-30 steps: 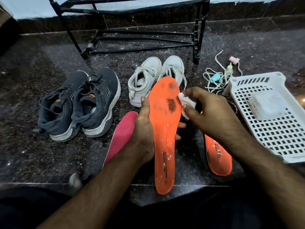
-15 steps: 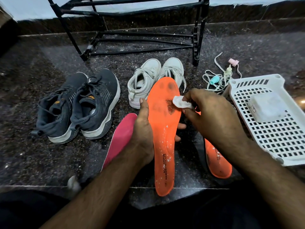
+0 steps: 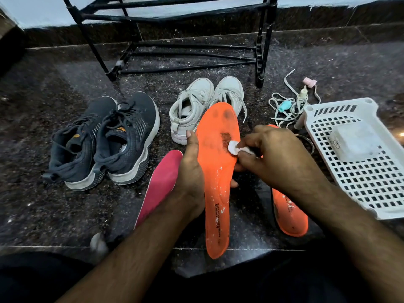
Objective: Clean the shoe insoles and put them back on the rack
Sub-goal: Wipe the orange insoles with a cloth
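A dark speckled stone floor (image 3: pixel 39 204) fills the view, and a black metal shoe rack (image 3: pixel 175 36) stands at its far side against the wall; no shoes are seen on its lower bars. A white perforated plastic basket (image 3: pixel 371 193) lies at the right, with a pale wrapped block (image 3: pixel 355 142) resting inside it. A pair of dark grey sneakers (image 3: pixel 105 141) is set at the left, toes pointed away, and a pair of white sneakers (image 3: pixel 205 106) is placed in front of the rack, partly hidden by the raised insole. That orange insole (image 3: pixel 218 193) is held upright between the hands, top face toward the camera, its toe end marked by dark stains and its lower half flecked with white specks; it is gripped from the left edge by the left hand (image 3: pixel 190 171), thumb laid along the rim and fingers curled behind. A small white wipe (image 3: pixel 235 147) is pinched in the curled fingers of the right hand (image 3: pixel 277 158) and pressed against the dark patch near the insole's forefoot. A second orange insole (image 3: pixel 290 213) lies on the floor under the right forearm, just beside the basket; a pink insole (image 3: pixel 161 182) lies on the floor beneath the left wrist. A tangle of white laces (image 3: pixel 284 106) with small pastel clips is seen beyond the basket.
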Demonstrator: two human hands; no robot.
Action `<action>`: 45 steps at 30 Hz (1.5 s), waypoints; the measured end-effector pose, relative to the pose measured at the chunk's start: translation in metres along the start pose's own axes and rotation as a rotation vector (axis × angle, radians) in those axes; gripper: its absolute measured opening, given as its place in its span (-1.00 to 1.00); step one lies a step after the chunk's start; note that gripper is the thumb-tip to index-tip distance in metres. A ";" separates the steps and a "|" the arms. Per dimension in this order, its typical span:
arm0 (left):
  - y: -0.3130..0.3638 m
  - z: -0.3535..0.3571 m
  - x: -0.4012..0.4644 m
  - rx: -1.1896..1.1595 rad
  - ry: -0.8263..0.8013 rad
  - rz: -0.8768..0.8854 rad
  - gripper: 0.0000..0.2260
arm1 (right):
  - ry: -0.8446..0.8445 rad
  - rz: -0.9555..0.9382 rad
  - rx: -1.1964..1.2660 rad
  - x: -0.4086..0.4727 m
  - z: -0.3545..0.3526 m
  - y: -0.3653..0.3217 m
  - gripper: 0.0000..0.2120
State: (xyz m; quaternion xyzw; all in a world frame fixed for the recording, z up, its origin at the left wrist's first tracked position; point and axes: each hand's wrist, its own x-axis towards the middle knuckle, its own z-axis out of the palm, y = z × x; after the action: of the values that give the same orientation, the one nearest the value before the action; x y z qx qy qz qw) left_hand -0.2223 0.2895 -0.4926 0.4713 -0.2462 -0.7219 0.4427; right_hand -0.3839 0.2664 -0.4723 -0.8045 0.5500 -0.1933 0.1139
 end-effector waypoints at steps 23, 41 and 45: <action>-0.004 -0.002 0.004 -0.120 -0.037 -0.092 -0.16 | -0.020 0.094 0.022 0.003 0.016 0.000 -0.78; -0.002 -0.004 0.005 -0.171 -0.044 -0.090 -0.45 | -0.008 0.065 0.149 -0.002 0.014 -0.006 -0.86; -0.001 0.002 -0.001 -0.096 -0.098 -0.138 -0.76 | -0.011 0.149 0.254 0.001 0.006 0.004 -0.88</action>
State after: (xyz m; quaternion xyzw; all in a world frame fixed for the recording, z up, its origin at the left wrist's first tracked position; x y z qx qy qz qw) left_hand -0.2247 0.2909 -0.4923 0.4294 -0.1996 -0.7839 0.4017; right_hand -0.3841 0.2636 -0.4786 -0.7415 0.5789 -0.2479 0.2317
